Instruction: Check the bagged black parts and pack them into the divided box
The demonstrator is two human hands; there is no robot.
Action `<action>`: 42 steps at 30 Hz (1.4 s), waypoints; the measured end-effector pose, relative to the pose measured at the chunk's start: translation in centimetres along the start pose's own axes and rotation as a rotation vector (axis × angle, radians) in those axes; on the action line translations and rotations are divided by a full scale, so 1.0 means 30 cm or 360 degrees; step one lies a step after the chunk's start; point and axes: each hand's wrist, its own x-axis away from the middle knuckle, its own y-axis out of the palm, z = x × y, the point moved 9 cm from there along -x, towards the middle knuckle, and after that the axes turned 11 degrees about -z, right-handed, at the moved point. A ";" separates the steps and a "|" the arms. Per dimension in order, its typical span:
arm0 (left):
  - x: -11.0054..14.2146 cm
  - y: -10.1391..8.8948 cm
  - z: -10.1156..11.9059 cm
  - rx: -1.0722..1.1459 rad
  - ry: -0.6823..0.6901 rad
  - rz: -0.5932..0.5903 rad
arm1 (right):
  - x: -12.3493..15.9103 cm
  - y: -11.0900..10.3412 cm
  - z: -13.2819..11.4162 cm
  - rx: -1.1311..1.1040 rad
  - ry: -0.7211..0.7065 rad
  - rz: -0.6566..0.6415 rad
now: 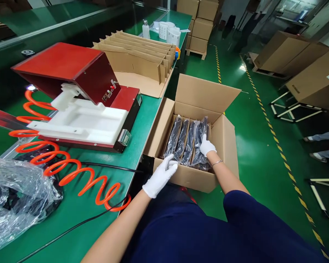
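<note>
An open cardboard box (193, 178) stands beside the bench, its flaps folded out. Several black items in clear plastic bags (184, 140) stand side by side inside, with cardboard dividers between them. My right hand (207, 147), in a white glove, rests on the rightmost bagged black item (200, 133), index finger stretched along it; its other fingers are partly hidden. At the box's near left corner is my left hand (161, 176), also gloved in white. Its fingers are slightly bent and apart, beside the bagged items and holding nothing visible.
On the green bench (142, 124) sit a red fixture (79, 98) with a white cradle, an orange coiled hose (90, 182), plastic bags (22, 197) and a cardboard divider grid (137, 54). White label rolls (172, 35) stand farther back. Stacked cartons (201, 29) and another person's legs (322, 146) are beyond.
</note>
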 end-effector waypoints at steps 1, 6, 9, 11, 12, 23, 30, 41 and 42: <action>0.000 0.001 0.001 -0.0016 -0.0009 -0.0005 | 0.000 0.009 0.000 0.0016 0.0020 -0.0013; -0.001 0.005 0.002 -0.0074 -0.0010 -0.0021 | -0.013 0.099 -0.054 0.0082 0.0022 -0.0056; -0.005 0.008 -0.009 -0.0112 -0.0014 -0.0022 | -0.041 0.092 -0.063 0.0074 -0.0120 -0.0101; -0.007 0.011 -0.019 -0.0142 -0.0036 -0.0033 | -0.064 0.040 -0.027 0.0046 -0.0198 -0.0093; -0.008 0.011 -0.024 -0.0157 -0.0047 -0.0037 | -0.076 0.010 0.002 0.0032 -0.0202 -0.0073; -0.007 -0.006 -0.026 -0.0253 -0.0034 0.0029 | -0.100 0.033 0.121 -0.0073 0.0183 -0.0009; -0.011 -0.015 -0.020 -0.0380 -0.0049 0.0058 | 0.077 -0.267 0.192 -0.0258 -0.0013 0.0414; 0.017 -0.069 0.133 0.0220 0.0522 0.0259 | 0.489 -0.141 -0.285 -0.1250 -0.1506 0.0547; 0.023 -0.074 0.153 0.0234 0.0586 0.0277 | 0.514 -0.102 -0.319 -0.1240 -0.1544 0.0501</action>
